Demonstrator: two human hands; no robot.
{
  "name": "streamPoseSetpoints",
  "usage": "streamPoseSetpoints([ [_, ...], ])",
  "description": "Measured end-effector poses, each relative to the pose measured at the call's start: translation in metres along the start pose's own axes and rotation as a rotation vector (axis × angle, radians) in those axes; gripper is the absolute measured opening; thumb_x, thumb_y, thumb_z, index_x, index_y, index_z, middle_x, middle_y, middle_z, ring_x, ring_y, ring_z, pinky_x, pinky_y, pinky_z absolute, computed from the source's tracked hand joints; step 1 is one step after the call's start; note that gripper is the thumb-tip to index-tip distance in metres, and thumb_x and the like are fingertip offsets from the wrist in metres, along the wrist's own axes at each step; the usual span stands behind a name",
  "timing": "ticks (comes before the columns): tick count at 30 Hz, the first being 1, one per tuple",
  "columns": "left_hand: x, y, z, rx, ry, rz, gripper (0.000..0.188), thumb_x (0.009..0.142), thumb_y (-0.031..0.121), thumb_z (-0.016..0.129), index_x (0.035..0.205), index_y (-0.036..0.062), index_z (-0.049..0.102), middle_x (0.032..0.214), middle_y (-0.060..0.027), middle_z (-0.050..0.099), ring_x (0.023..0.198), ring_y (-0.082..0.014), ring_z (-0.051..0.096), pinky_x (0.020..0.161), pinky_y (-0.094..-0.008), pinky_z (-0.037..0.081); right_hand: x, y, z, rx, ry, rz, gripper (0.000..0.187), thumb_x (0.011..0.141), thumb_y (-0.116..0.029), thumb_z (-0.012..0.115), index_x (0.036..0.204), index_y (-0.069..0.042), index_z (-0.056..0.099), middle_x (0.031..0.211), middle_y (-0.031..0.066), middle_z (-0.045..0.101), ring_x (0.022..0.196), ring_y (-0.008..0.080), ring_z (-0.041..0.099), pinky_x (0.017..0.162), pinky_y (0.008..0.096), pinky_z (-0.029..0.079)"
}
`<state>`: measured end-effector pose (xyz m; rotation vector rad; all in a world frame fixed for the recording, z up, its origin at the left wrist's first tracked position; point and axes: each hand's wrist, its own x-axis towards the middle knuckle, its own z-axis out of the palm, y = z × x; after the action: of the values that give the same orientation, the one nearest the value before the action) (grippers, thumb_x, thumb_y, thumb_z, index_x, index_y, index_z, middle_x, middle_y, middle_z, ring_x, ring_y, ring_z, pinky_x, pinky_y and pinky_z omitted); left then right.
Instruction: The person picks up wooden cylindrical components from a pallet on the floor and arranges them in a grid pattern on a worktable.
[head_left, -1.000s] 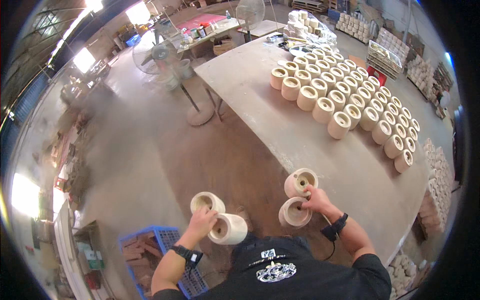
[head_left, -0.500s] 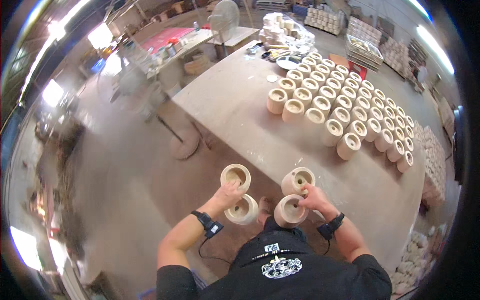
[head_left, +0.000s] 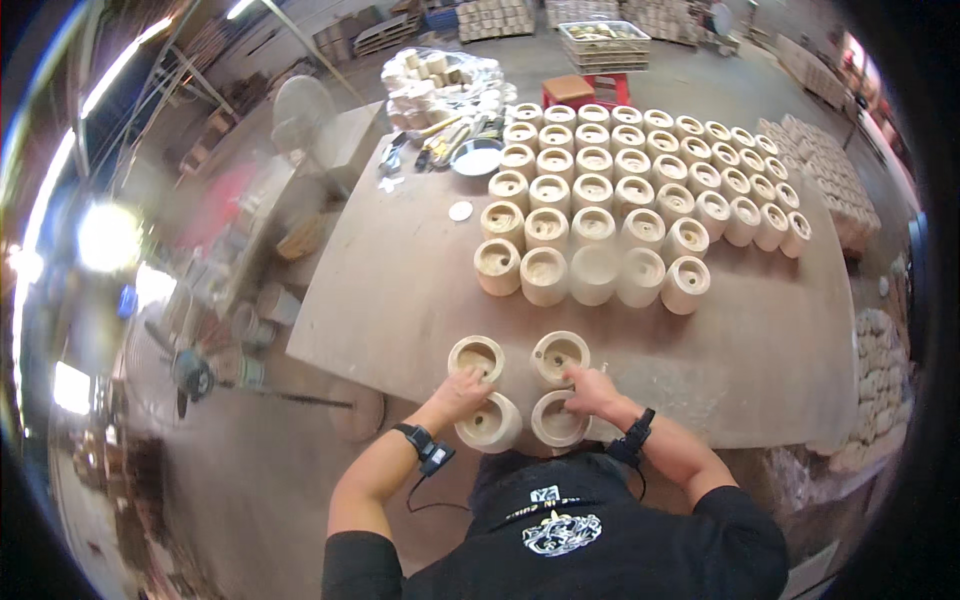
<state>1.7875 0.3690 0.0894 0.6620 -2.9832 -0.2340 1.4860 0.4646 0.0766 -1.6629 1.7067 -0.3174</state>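
Observation:
Two cream, unglazed-looking pots are in each of my hands, gripped where their rims meet. My left hand (head_left: 460, 393) is closed, fingers inside the rims, on a far pot (head_left: 476, 346) and a near pot (head_left: 490, 428). My right hand (head_left: 597, 391) pinches another far pot (head_left: 548, 372) and near pot (head_left: 556, 436) in the same way. All four openings face up, with a small hole showing in the floor of some. They are at the table's near edge; whether any touches the tabletop I cannot tell.
Rows of similar pots (head_left: 545, 275) stand upright on the large table (head_left: 400, 270). At its far left are a dark bowl (head_left: 478, 158), tools and plastic-wrapped pots (head_left: 440, 85). A red stool (head_left: 605, 88) stands behind, a pedestal fan (head_left: 195, 375) left.
My view has turned to the right, so the table and its rows of pots now lie more squarely ahead. Both hands have come to the table's near edge, still holding their pots.

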Motion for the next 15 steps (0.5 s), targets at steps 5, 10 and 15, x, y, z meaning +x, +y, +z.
streamPoseSetpoints([
  [5,0.04,-0.076,0.011,0.006,-0.043,0.227,0.028,0.068,0.025,0.074,0.089,0.0089,0.064,0.095,-0.0125,0.056,0.093,-0.0296,0.055,0.081,-0.0388,0.046,0.045,-0.027,0.01,0.011,0.039,0.127,0.051,0.061,-0.02,0.079,0.107,-0.007,0.061,0.097,0.0188,0.068,0.093,0.0367,0.065,0.081,0.0444,0.052],
  [10,0.077,-0.125,0.014,0.028,-0.093,0.38,0.029,0.066,0.024,0.075,0.088,0.0083,0.063,0.095,-0.012,0.056,0.094,-0.0283,0.054,0.081,-0.0372,0.045,0.081,-0.055,0.013,-0.034,0.131,0.22,0.05,0.062,-0.02,0.077,0.107,-0.009,0.061,0.096,0.0187,0.068,0.093,0.0374,0.065,0.081,0.0452,0.052],
  [15,0.084,-0.144,0.044,-0.005,-0.112,0.365,0.027,0.073,0.023,0.071,0.095,0.0088,0.064,0.099,-0.0135,0.055,0.098,-0.0298,0.052,0.086,-0.0393,0.044,0.104,-0.061,0.028,-0.063,0.178,0.398,0.051,0.068,-0.013,0.07,0.117,-0.01,0.06,0.094,0.0211,0.068,0.091,0.0386,0.065,0.08,0.0464,0.051],
])
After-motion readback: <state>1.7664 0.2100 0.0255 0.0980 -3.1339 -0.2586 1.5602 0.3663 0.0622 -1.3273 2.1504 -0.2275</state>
